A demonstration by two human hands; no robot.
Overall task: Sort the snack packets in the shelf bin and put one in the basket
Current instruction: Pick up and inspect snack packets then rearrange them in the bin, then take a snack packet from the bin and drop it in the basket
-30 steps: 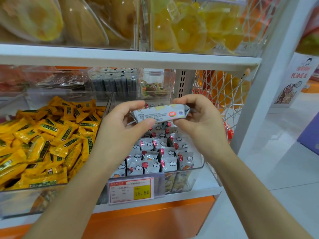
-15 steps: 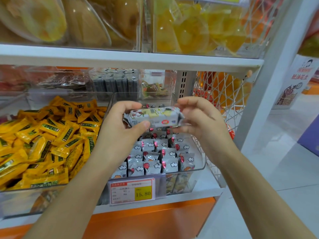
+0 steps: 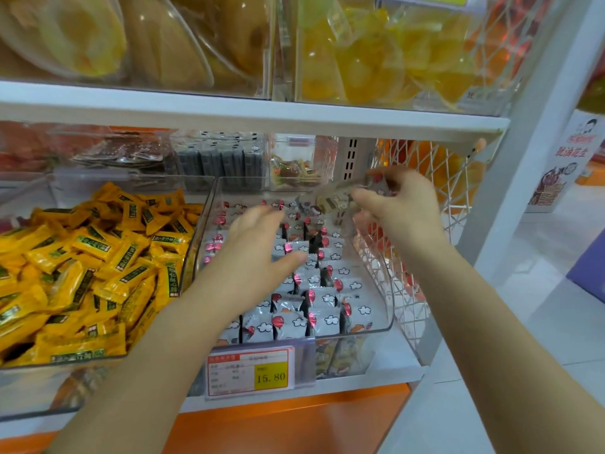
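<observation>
A clear shelf bin [image 3: 376,326] holds several grey-white snack packets [image 3: 330,299] printed with clouds and red balloons, standing in rows. My right hand [image 3: 399,211] pinches one blurred snack packet [image 3: 337,199] above the bin's back right corner, close to the white wire basket [image 3: 409,299] at the shelf's right end. My left hand [image 3: 258,250] hovers over the middle of the bin with fingers spread and nothing in it; it hides some packets beneath.
A bin of yellow packets [image 3: 82,273] fills the left. A price tag reading 15.80 [image 3: 250,371] hangs on the shelf front. Clear tubs [image 3: 294,162] stand behind, the upper shelf board [image 3: 262,109] is overhead, and a white upright [image 3: 510,178] stands right.
My left hand has let go of the packet and dropped toward the bin with fingers spread. My right hand has carried the packet to the right, toward the wire basket.
</observation>
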